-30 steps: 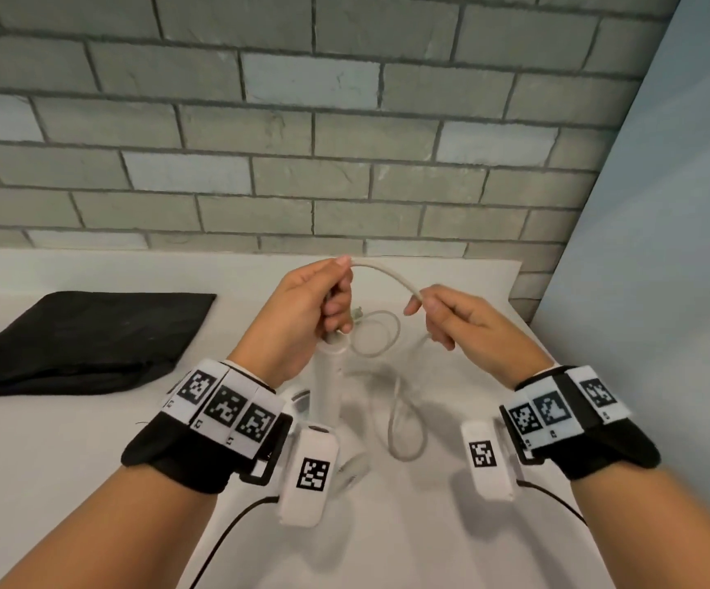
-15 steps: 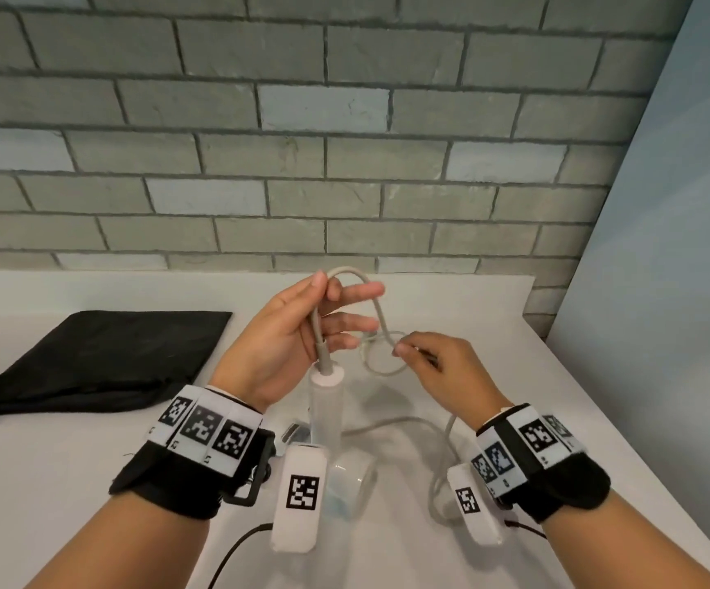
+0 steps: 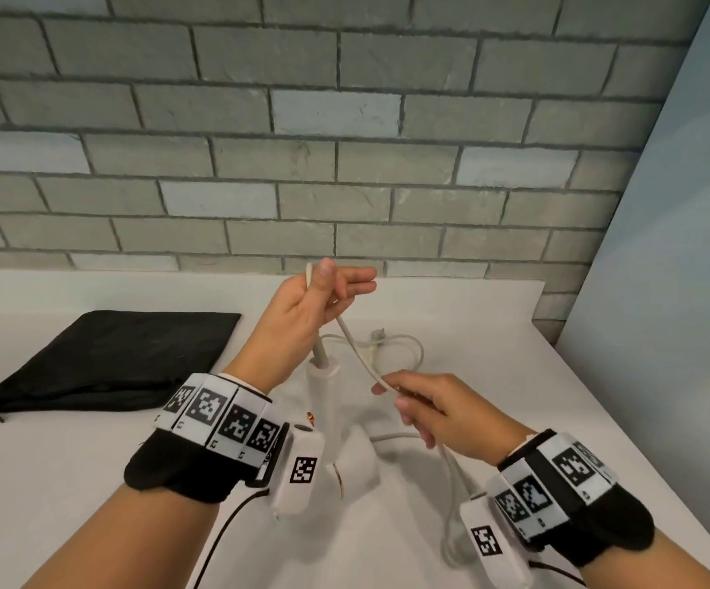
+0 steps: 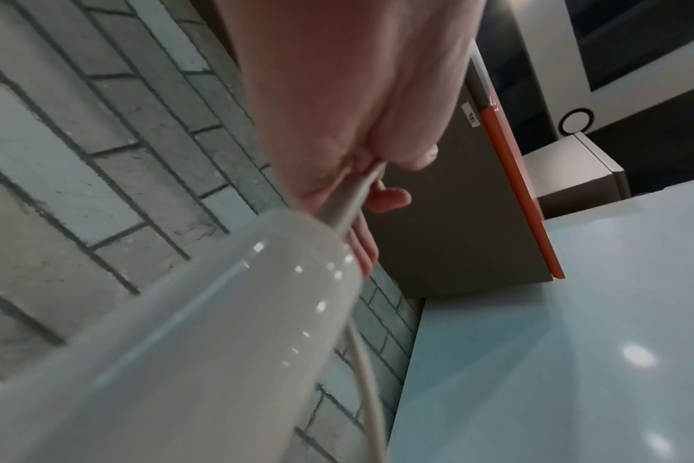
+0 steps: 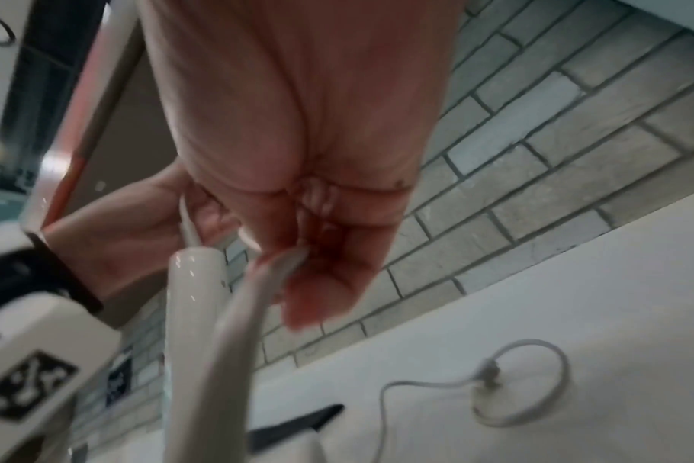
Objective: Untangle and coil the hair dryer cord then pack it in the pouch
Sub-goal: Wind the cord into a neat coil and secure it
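my left hand [image 3: 302,310] pinches cord [image 3: 355,348] above dryer handle [image 3: 323,401], anchoring coil start. right hand [image 3: 438,412] fingers [image 3: 387,386] clamped on cord lower down, feeding slack. plug [image 3: 376,335] on worktop [image 3: 68,482] beyond fingers. pouch [image 3: 110,359] waits far left.

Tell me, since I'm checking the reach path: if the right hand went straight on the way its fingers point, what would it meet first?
Probably the hair dryer handle. The right hand, pinching the cord, points left and slightly away toward that upright handle; the left hand is above it. Depth is unclear, so it might pass just behind.
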